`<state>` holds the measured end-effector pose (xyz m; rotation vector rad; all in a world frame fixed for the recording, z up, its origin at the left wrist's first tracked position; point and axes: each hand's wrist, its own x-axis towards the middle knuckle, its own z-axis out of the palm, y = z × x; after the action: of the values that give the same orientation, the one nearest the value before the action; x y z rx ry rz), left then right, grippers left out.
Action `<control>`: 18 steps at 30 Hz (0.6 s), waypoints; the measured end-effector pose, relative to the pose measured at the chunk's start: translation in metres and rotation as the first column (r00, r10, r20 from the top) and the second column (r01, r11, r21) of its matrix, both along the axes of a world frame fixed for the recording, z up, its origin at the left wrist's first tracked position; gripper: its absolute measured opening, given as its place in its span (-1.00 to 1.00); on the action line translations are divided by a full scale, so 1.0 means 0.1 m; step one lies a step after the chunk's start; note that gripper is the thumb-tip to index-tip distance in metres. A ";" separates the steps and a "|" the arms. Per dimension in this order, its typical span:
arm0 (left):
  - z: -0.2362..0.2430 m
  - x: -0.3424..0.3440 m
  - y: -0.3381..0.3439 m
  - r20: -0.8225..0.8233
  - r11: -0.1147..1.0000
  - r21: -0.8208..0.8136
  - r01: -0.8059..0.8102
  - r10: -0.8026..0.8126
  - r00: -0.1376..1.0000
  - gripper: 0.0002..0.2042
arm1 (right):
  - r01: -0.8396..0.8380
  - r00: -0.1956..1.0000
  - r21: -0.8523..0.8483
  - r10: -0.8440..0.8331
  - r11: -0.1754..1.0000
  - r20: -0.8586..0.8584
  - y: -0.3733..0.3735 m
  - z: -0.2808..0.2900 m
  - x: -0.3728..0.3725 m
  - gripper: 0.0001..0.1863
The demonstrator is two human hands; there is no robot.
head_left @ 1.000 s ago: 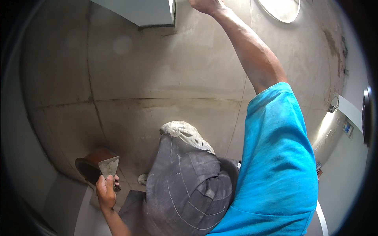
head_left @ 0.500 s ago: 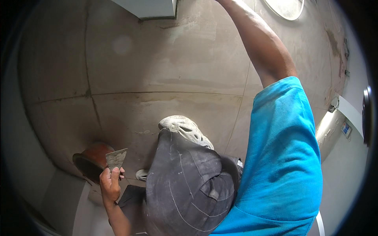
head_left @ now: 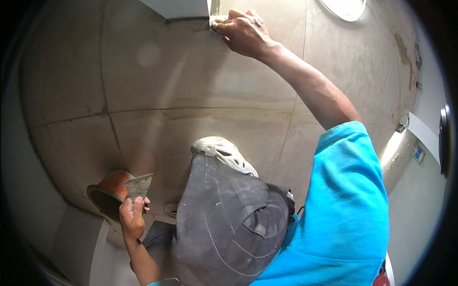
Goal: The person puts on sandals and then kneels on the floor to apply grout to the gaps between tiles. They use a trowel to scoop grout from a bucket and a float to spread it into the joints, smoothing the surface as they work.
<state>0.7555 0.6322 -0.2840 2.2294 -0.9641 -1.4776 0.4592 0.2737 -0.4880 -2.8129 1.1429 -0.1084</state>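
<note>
My left hand (head_left: pixel 132 219) is closed round the handle of a putty knife (head_left: pixel 140 186). Its flat, smeared blade points up, just beside a reddish-brown bucket (head_left: pixel 110 185) that lies tilted on the floor. Far out ahead, my right hand (head_left: pixel 247 32) presses down at the corner of a white boxy base (head_left: pixel 183 8). The fingers of that hand are bunched over a small pale piece (head_left: pixel 217 21) against the tile; its kind cannot be made out.
Large brownish tiles (head_left: pixel 191 76) with dark joint lines cover the floor. My shoe (head_left: pixel 224 151) and dark trouser leg (head_left: pixel 214 214) are in the middle. A round white-rimmed object (head_left: pixel 344 10) sits at the far right. White walls stand at both sides.
My right hand has come back into view, drawn nearer and to the left, at the base's corner. The left hand with the putty knife has barely shifted.
</note>
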 end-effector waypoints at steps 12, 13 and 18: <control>0.05 0.00 0.04 0.060 0.998 0.055 0.010 -0.014 0.998 -0.71 | 0.317 0.855 0.160 -0.354 0.935 0.379 -1.68 -1.09 0.04 -0.68; 0.06 0.02 0.07 0.072 0.998 0.064 0.001 -0.006 0.997 -0.71 | 0.287 0.860 0.161 -0.328 0.944 0.392 -1.43 -0.91 0.06 -0.70; 0.02 0.02 0.12 0.049 0.999 0.002 -0.038 0.037 0.998 -0.70 | 0.064 0.924 0.189 -0.130 0.980 0.359 -0.48 -0.02 -0.01 -0.78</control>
<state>0.7576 0.6440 -0.2818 2.2829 -0.9301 -1.4153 0.4583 0.2254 -0.4904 -2.4421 1.1357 -0.4997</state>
